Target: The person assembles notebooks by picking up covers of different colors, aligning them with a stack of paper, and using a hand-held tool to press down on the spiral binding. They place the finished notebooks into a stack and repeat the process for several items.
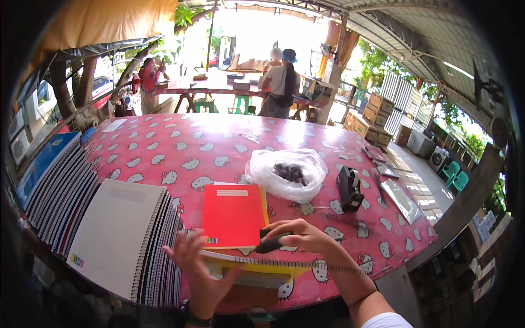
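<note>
My right hand (302, 235) is closed around a dark-handled hand tool (268, 244), whose working end is hard to make out. It sits at the lower right corner of a red-covered notebook (231, 210) lying flat on the table. A black spiral coil (336, 267) runs along the edge of a yellow-covered book (273, 269) nearer me, and its loose end stretches right, under my right forearm. My left hand (203, 273) hovers by the left end of that edge, its fingers spread and slightly blurred, with nothing seen in it.
Spiral notebooks with a white top cover (117, 218) are stacked at left, beside a blue-topped stack (48, 161). Ahead are a plastic bag (260, 170) of black pieces and a black tape dispenser (350, 188). Farther off, a person (282, 82) stands at another table.
</note>
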Demonstrator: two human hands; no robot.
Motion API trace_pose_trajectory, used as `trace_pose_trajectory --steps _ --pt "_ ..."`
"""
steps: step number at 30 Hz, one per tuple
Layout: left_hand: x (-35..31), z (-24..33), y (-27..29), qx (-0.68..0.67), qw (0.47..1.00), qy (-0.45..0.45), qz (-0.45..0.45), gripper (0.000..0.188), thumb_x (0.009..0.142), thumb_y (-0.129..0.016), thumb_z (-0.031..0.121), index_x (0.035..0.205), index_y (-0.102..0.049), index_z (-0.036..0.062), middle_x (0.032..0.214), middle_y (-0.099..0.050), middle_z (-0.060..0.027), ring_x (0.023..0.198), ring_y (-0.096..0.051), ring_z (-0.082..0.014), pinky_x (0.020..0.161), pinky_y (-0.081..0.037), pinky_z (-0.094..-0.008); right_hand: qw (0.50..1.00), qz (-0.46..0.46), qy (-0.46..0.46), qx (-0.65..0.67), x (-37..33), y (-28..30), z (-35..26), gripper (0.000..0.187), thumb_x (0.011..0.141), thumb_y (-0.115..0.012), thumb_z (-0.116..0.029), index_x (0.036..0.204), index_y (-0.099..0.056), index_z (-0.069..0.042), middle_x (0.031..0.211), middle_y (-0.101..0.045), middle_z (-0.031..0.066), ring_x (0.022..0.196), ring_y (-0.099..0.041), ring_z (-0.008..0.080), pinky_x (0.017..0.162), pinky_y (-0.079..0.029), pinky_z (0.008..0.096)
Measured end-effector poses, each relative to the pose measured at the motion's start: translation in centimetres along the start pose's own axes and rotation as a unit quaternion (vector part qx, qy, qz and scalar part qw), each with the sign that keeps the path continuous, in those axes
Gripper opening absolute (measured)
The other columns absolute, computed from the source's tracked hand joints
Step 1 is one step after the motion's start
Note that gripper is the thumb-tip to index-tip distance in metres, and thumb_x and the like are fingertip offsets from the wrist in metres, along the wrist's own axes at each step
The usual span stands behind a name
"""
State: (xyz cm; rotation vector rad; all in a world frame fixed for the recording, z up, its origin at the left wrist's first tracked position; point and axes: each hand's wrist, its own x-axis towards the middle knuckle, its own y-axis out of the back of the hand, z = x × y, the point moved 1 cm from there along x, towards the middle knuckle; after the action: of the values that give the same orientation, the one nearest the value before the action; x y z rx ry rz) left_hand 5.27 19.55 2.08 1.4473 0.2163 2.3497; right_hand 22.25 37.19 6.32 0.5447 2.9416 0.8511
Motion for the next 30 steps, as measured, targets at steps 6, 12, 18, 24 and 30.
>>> trace_pose_trajectory --steps 6,12,18,24,30 --pt "-2.2 -5.0 -1.6 -0.419 0.863 0.283 0.001 0.072 0.069 -0.078 0.014 0.128 -0.038 0.0044 0.106 -0.049 -0.0047 0.101 -0.048 -0.0141 0.093 -0.039 -0.0306 0.998 -0.030 0.026 0.043 0.7 -1.0 -0.1 0.066 0.079 -0.057 -0.055 0.106 -0.064 0.005 0.124 -0.053 0.0223 0.117 -0.049 0.0292 0.101 -0.034 0.0399" --pt "-2.0 -5.6 -0.8 -0.499 0.798 0.336 0.022 0.055 0.072 -0.075 0.012 0.120 -0.050 0.0025 0.092 -0.054 -0.0010 0.084 -0.050 -0.0084 0.074 -0.044 -0.0218 0.941 -0.115 0.146 0.283 0.9 -1.5 -0.9 0.043 0.086 -0.058 -0.033 0.112 -0.062 0.001 0.121 -0.056 0.0186 0.115 -0.050 0.0265 0.100 -0.035 0.0377" --pt "-2.1 -5.1 -1.1 -0.506 0.782 0.359 0.060 0.056 0.070 -0.074 0.005 0.121 -0.051 0.0021 0.092 -0.054 -0.0003 0.085 -0.052 -0.0088 0.078 -0.045 -0.0234 0.938 -0.115 0.134 0.299 1.4 -1.7 -1.2 0.040 0.087 -0.058 -0.030 0.112 -0.062 0.001 0.118 -0.057 0.0154 0.115 -0.049 0.0221 0.097 -0.038 0.0355" --pt "-2.6 -5.3 -1.2 -0.527 0.775 0.338 0.083 0.060 0.070 -0.075 0.003 0.124 -0.049 0.0021 0.093 -0.054 -0.0006 0.085 -0.052 -0.0093 0.078 -0.046 -0.0244 0.978 -0.077 0.073 0.179 2.4 -1.0 -1.0 0.043 0.086 -0.059 -0.036 0.114 -0.063 -0.003 0.120 -0.055 0.0162 0.115 -0.049 0.0251 0.098 -0.036 0.0382" --pt "-3.1 -5.4 -1.3 -0.540 0.767 0.336 0.081 0.061 0.070 -0.076 0.004 0.125 -0.048 0.0022 0.094 -0.054 -0.0008 0.087 -0.052 -0.0104 0.080 -0.046 -0.0261 0.996 -0.020 0.053 0.074 2.3 -1.3 -0.5 0.044 0.084 -0.060 -0.038 0.115 -0.063 -0.007 0.122 -0.055 0.0164 0.118 -0.048 0.0280 0.099 -0.035 0.0398"
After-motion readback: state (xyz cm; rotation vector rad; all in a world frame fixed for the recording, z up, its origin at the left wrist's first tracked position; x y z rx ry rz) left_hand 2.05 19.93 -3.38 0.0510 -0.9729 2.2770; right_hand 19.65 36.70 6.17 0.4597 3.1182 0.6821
